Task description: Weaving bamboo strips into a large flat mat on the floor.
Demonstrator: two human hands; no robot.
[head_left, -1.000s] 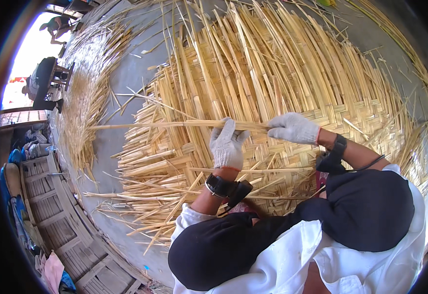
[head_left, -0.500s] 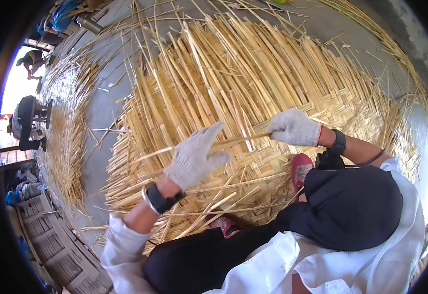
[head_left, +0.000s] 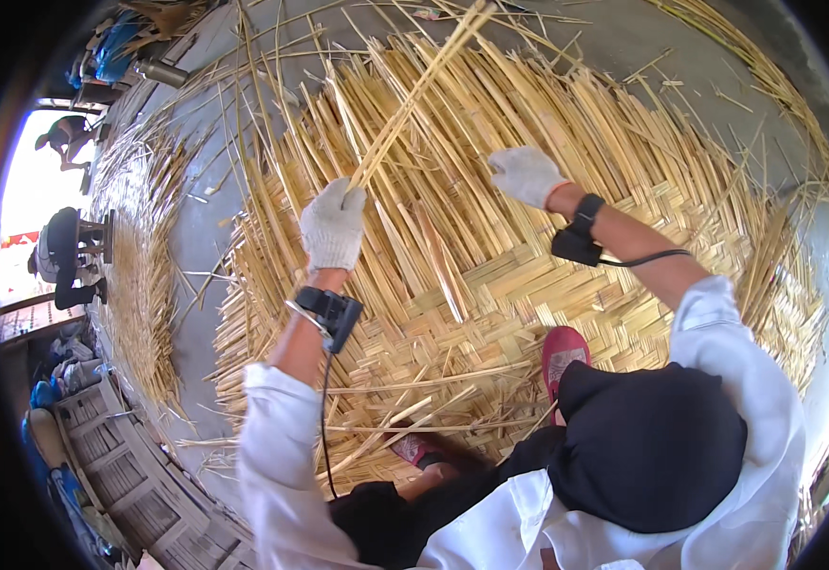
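My gloved left hand is closed round the lower end of a few thin bamboo strips. They slant up and away to the right, over the unwoven part of the mat. My gloved right hand is a little farther right with its fingers curled in; whether anything is inside them is hidden. Below both hands lies a large bamboo mat, plaited in a zigzag on the near side. Its long loose strips fan out toward the far side. A wider split piece lies on top between my hands.
My red shoes rest on the mat. Loose strips are scattered near my feet. At the left, another mat lies on the grey floor, with two people bending beside it. A metal flask is at the far left.
Both hands have moved away from me. A strip was stretched between them; now strips point up and away from my left hand, which has closed, and my right hand is apart from them.
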